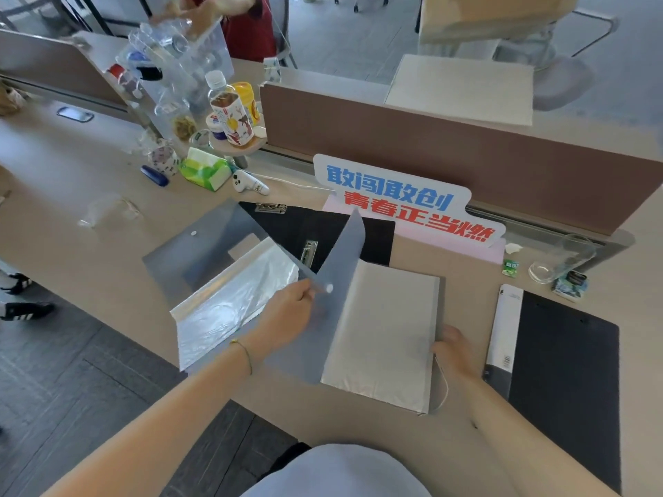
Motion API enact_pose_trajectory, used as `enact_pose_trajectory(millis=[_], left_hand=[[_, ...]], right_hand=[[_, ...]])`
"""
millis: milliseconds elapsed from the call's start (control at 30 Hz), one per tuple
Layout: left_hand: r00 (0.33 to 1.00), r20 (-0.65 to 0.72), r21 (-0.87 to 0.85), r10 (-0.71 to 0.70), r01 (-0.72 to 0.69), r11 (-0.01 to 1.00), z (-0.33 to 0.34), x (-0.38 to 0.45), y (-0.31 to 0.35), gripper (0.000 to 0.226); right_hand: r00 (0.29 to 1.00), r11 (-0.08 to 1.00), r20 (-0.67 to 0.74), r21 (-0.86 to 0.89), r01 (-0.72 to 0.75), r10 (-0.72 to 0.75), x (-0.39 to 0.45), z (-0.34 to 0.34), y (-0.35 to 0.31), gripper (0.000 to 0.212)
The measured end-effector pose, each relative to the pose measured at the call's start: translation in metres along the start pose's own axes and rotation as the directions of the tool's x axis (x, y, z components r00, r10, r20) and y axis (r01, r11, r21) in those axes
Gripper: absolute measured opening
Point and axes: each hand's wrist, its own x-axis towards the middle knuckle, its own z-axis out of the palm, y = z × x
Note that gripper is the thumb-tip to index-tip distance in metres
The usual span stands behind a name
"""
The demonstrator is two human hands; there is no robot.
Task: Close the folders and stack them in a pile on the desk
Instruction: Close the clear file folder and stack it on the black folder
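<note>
A translucent grey snap folder [380,331] holding white paper lies on the counter [89,195], long axis running away from the person, flap [341,252] raised, pinched by left-hand fingers [305,292] while right-hand fingers [454,335] grip its right edge.

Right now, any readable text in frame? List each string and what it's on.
"敢闯敢创": blue characters, top line of the white cut-out sign leaning at the desk partition.
"青春正当燃": red characters, bottom line of the same sign.
Bottle labels, tissue pack, white binder spine, small green packet: print visible but too small or blurred to read.
</note>
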Motion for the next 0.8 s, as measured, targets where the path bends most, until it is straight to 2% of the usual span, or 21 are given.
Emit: enact_pose_trajectory(millis=[33, 100, 167, 267, 300, 400, 433, 500, 600, 667, 800], left_hand=[[1.0, 0.002, 0.043, 0.015, -0.015, 0.999, 0.01, -0.004, 0.008, 0.029], [0.998, 0.053, 0.012, 0.018, -0.019, 1.0, 0.032, -0.008, 0.017, 0.025], [0.992, 0.129, -0.05, 0.008, -0.001, 0.999, 0.051, -0.011, 0.022, 0.022], [0.971, 0.24, -0.071, -0.024, 0.042, 0.997, 0.079, -0.01, 0.029, 0.028], [0.959, 0.281, -0.074, -0.027, 0.05, 0.996, 0.089, -0.012, 0.033, 0.03], [0.94, 0.337, -0.036, -0.052, 0.068, 0.997, 0.119, -0.011, 0.033, 0.029], [0.939, 0.338, 0.008, -0.063, 0.064, 0.998, 0.127, -0.011, 0.032, 0.03], [0.937, 0.345, 0.05, -0.061, 0.047, 0.998, 0.14, -0.012, 0.029, 0.035], [0.939, 0.343, 0.142, -0.021, -0.029, 0.989, 0.153, -0.017, 0.022, 0.04], [0.938, 0.346, 0.204, -0.001, -0.074, 0.976, 0.158, -0.02, 0.015, 0.039], [0.927, 0.374, 0.247, 0.009, -0.109, 0.963, 0.151, -0.022, 0.003, 0.04]], right_hand=[[1.0, 0.999, 0.001, 0.034, 0.008, -0.008, -0.003, -0.001, -0.001, 0.033], [0.999, 0.99, -0.029, 0.138, -0.013, 0.017, -0.007, -0.003, -0.002, 0.035], [0.994, 0.967, -0.041, 0.239, -0.092, 0.105, -0.004, -0.003, 0.001, 0.046], [0.98, 0.938, 0.037, 0.287, -0.196, 0.193, 0.011, -0.002, 0.013, 0.062], [0.974, 0.928, 0.063, 0.296, -0.228, 0.219, 0.014, -0.002, 0.015, 0.059], [0.95, 0.825, 0.097, 0.476, -0.305, 0.296, 0.004, -0.001, 0.007, 0.014], [0.945, 0.8, 0.102, 0.508, -0.319, 0.311, 0.002, 0.001, 0.007, 0.015], [0.945, 0.781, 0.121, 0.536, -0.321, 0.305, 0.002, 0.004, 0.009, 0.028], [0.959, 0.814, 0.155, 0.508, -0.282, 0.236, 0.002, 0.009, 0.01, 0.043], [0.963, 0.834, 0.179, 0.485, -0.264, 0.201, -0.001, 0.012, 0.006, 0.039], [0.981, 0.882, 0.144, 0.434, -0.183, 0.132, 0.0, 0.023, 0.0, 0.016]])
